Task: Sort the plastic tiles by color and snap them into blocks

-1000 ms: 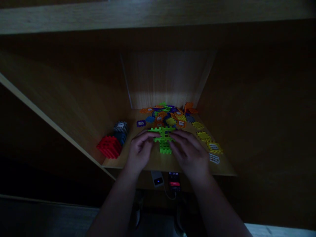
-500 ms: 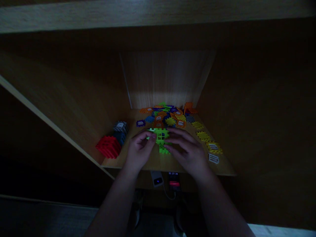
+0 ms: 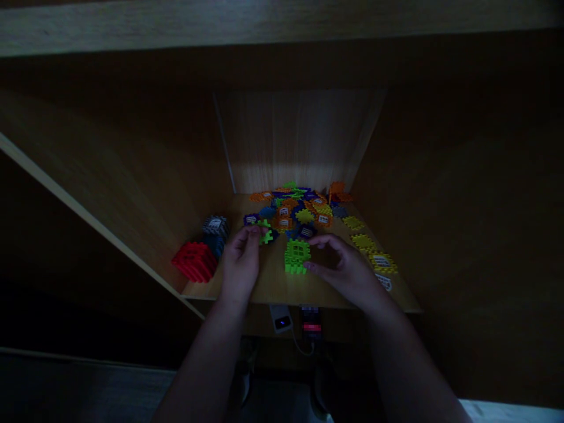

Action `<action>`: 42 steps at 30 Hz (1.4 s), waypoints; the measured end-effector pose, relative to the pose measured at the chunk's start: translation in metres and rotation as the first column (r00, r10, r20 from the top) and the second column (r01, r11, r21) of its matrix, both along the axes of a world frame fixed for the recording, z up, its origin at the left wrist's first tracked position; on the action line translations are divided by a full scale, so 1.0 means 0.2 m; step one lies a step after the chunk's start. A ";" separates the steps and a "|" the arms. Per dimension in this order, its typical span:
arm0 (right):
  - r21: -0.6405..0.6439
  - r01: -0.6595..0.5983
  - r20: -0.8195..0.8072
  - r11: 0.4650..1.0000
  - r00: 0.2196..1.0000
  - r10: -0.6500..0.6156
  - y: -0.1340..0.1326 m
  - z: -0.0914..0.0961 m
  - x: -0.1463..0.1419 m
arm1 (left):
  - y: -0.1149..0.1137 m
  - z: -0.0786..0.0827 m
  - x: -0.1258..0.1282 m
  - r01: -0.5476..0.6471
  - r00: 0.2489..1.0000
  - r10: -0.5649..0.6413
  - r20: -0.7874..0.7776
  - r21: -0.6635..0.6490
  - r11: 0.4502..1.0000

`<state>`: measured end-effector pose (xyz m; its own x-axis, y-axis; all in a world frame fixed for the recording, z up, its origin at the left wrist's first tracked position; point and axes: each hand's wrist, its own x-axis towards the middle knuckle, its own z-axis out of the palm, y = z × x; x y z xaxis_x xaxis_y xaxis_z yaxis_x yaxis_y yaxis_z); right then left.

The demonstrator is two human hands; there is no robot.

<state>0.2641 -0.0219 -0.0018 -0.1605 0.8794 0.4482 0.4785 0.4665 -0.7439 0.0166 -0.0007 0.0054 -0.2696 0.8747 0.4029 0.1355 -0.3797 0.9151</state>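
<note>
Pinched in my left hand is a light-green toothed building tile, partly covered by the fingers. My right hand has its thumb and forefinger at the right edge of a stack of green window tiles near the middle of the shelf. The fingers curve around the stack's corners. A window grid shows on its top tile. Just beyond the hands, loose tiles in orange, yellow, purple and blue lie in a pile, among them an orange tile with a white window.
On the left stand a stack of red tiles, blue tiles and grey tiles. Yellow tiles line the right side, by a white window piece. Below the shelf edge are a power bank and a phone.
My hands have moved apart. The left has drawn a green tile leftward, while the green stack now sits lower, beside my right hand's fingertips.
</note>
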 end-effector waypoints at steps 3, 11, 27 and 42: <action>-0.028 -0.015 0.006 0.999 1.000 0.016 0.00 0.00 -0.02 | 0.00 0.00 0.00 0.035 0.999 -0.034 -0.013 0.007 0.999; -0.067 -0.026 0.008 0.997 1.000 0.027 -0.02 0.02 -0.02 | 0.00 0.01 0.01 0.050 0.998 -0.051 -0.026 -0.007 0.999; -0.078 -0.083 -0.030 0.993 0.996 0.081 -0.02 0.01 -0.02 | 0.00 0.01 0.01 0.055 0.998 -0.055 -0.039 -0.014 0.998; 0.020 -0.069 0.032 0.997 0.997 0.068 -0.02 0.04 -0.02 | 0.01 -0.01 0.01 0.114 0.993 -0.114 -0.010 0.011 0.993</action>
